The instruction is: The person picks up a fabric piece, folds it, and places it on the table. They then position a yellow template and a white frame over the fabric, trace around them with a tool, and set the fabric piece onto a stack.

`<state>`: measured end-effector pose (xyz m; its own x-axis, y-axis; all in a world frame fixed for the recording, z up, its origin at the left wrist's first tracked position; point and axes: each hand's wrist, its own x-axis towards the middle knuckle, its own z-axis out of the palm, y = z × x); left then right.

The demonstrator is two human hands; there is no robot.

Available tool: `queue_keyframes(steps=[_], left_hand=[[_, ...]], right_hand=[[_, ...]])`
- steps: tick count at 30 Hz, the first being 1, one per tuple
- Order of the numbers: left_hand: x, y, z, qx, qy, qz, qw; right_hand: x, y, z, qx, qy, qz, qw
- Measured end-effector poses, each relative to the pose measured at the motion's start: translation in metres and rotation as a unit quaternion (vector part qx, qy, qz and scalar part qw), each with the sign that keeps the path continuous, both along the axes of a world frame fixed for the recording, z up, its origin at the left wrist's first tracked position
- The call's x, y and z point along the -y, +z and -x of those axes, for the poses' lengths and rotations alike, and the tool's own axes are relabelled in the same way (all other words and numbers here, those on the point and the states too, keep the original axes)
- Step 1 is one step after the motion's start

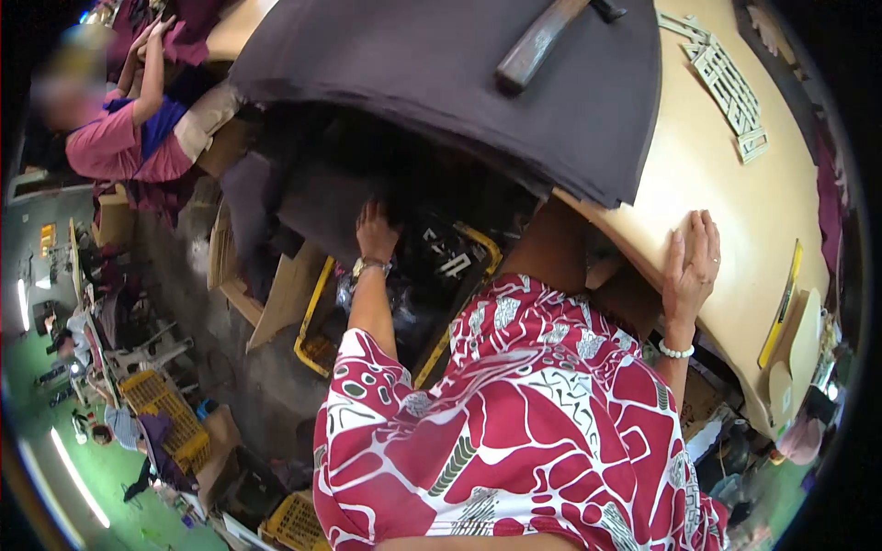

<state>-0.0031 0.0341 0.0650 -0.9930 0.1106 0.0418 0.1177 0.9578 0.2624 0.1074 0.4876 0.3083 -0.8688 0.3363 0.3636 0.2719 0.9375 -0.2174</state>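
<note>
My left hand [376, 231] reaches down below the table edge, its fingers at a dark cloth piece [317, 207] beside a yellow-rimmed crate [315, 303]. Whether those fingers grip the cloth is too dark to tell. On the bare tabletop [634, 220] my right hand [691, 266] lies flat with its fingers stretched out, holding nothing. A stack of dark fabric [395, 55] covers the table in front of me and overhangs its edge. On top of the stack rests a hammer [542, 46] with a worn wooden handle.
Cream slotted templates [726, 87] lie on the table's far right. Nearer are a yellow cutter [783, 303] and rounded boards [797, 358]. A co-worker [138, 138] in a pink top sits at the upper left. Cardboard boxes [280, 294] stand on the floor, with yellow crates [165, 413] farther left.
</note>
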Motion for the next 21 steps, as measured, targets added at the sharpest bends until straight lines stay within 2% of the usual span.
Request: queue_keyframes(steps=[2,3,6,11,13,16,19,21], left_hand=[[-0.01,0.005,-0.006,0.055,0.049,-0.03,0.997],[-0.014,-0.003,-0.011,-0.044,0.056,-0.041,0.997],[-0.013,-0.014,-0.009,0.032,0.07,0.009,0.997],[0.013,-0.033,0.01,0.052,0.071,0.041,0.995],[0.027,-0.029,0.02,0.058,0.037,0.053,0.996],[0.011,0.016,0.023,0.107,0.096,0.051,0.988],[0.041,-0.023,0.032,0.077,0.083,-0.047,0.992],[0.068,-0.064,0.044,0.047,0.003,0.029,0.998]], right_hand=[[0.0,-0.002,0.003,-0.003,0.0,-0.011,1.0],[-0.001,-0.004,0.004,-0.006,0.005,-0.007,1.0],[-0.002,-0.008,0.009,-0.018,0.02,-0.005,1.0],[0.001,-0.014,0.01,-0.029,0.021,-0.006,0.999],[0.003,-0.014,0.011,-0.037,0.02,-0.001,0.999],[0.004,-0.017,0.012,-0.041,0.022,-0.002,0.999],[0.006,-0.02,0.013,-0.042,0.023,-0.003,0.999],[0.007,-0.023,0.015,-0.041,0.021,-0.007,0.999]])
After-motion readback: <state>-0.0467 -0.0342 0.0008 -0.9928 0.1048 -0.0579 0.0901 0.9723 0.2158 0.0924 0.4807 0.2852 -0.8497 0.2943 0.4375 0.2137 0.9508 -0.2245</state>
